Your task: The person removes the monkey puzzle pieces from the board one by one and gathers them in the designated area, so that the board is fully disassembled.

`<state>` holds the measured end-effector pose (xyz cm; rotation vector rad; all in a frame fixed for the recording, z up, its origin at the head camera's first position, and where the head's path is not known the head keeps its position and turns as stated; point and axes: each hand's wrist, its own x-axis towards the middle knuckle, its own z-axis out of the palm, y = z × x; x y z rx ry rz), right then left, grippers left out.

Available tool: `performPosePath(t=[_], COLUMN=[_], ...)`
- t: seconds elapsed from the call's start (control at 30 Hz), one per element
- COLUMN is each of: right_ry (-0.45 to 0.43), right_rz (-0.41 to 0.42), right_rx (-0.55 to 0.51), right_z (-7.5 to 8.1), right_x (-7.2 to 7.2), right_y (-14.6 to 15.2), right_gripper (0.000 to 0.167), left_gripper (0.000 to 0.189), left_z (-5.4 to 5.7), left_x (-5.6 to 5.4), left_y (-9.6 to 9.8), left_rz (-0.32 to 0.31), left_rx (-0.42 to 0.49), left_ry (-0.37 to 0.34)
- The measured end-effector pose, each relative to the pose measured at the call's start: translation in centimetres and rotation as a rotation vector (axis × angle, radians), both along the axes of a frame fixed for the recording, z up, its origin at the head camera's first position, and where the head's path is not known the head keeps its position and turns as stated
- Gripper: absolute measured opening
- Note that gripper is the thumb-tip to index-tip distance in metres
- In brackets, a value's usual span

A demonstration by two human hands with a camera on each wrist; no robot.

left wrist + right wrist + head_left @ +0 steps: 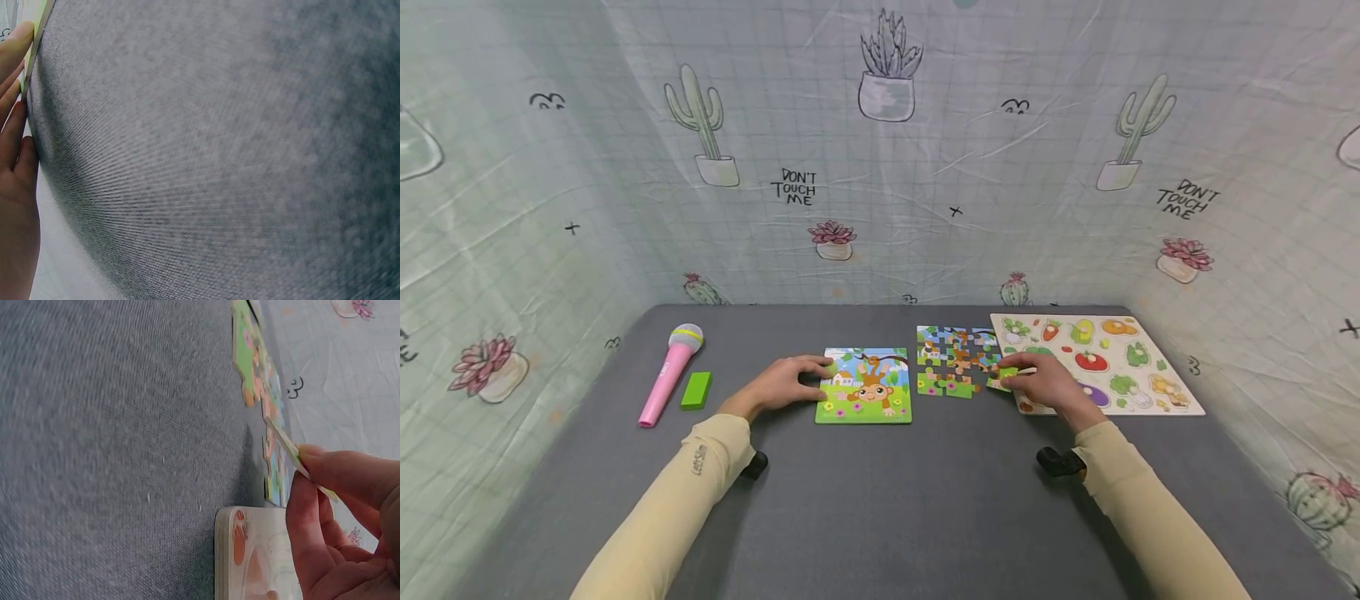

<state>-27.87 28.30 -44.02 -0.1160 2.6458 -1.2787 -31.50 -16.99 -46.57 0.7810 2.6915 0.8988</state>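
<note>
My right hand pinches a green jigsaw piece between thumb and fingers. It holds the piece tilted, just right of a partly joined jigsaw with a monkey picture. Gaps show among the joined pieces, and the lower right corner of that jigsaw is bare. Over the left edge of a square monkey picture board, my left hand rests its fingers, thumb nearest me. That board lies flat, left of the jigsaw. Only the board's edge and part of the hand show in the left wrist view.
A vegetable picture board lies at the right, its left side under my right hand in the head view. Toward the left are a pink toy microphone and a green block. A printed curtain hangs behind the grey table.
</note>
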Motion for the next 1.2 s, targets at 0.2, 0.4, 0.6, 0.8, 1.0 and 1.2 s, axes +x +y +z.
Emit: performPosePath(t=[0.2,0.4,0.6,0.8,1.0,1.2], right_ry=[-0.027,-0.027,0.043,0.078,0.084,0.074], right_rz=[0.081,0.129,0.142,0.141,0.143,0.141], right_rx=[0.011,0.034,0.112,0.157,0.160,0.179], right_z=[0.2,0.0,-0.5,-0.6,-0.7,-1.0], right_x=[-0.3,-0.5,-0.8,-1.0,-0.8,-1.0], right_y=[0.1,0.2,0.0,-0.2,-0.3,-0.5], right_gripper=[0.034,0.032,0.027,0.024,0.024,0.023], left_gripper=[0.041,0.040,0.040,0.040,0.040,0.039], left_z=[0.1,0.2,0.2,0.2,0.2,0.2], left_x=[0.0,0.0,0.1,0.0,-0.1,-0.1], left_y=[0.1,0.0,0.0,0.1,0.1,0.0], left_rz=[-0.003,-0.013,-0.013,-0.011,0.000,-0.013], left_rx=[0.000,0.004,-0.001,-0.005,0.006,0.006], left_ry=[-0.006,0.004,0.012,0.004,-0.013,0.002])
